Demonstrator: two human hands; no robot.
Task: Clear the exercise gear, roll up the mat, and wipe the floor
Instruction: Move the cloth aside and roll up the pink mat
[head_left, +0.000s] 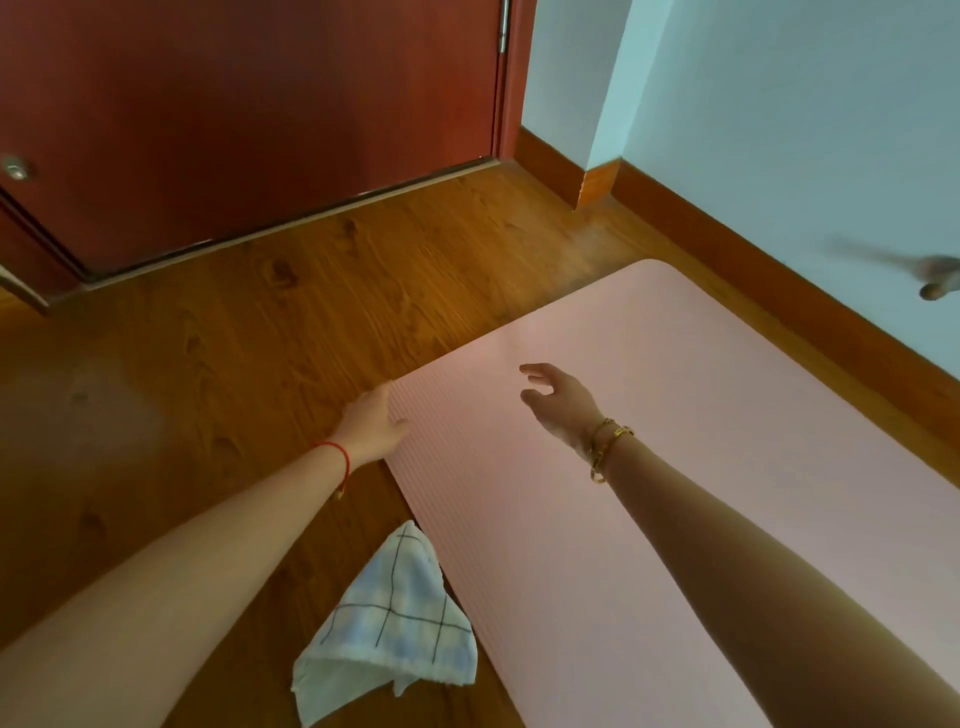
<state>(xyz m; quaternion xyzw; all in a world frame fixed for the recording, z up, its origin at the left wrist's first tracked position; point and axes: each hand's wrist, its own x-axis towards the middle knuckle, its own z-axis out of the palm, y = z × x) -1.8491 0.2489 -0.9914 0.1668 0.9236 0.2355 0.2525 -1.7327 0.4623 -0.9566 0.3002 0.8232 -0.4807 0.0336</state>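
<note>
A pink exercise mat (649, 415) lies flat on the wooden floor, running from the centre to the lower right. My left hand (371, 423) is at the mat's near left corner, with fingers curled on its edge. Over the mat's end hovers my right hand (561, 397), fingers apart and holding nothing. A blue and white checked cloth (395, 618) lies crumpled on the floor beside the mat's left edge, below my left forearm.
A dark red door (249, 119) stands shut ahead, with its threshold strip along the floor. A pale wall with a wooden skirting board (779, 291) runs along the mat's right side. Bare wooden floor (208, 364) spreads to the left.
</note>
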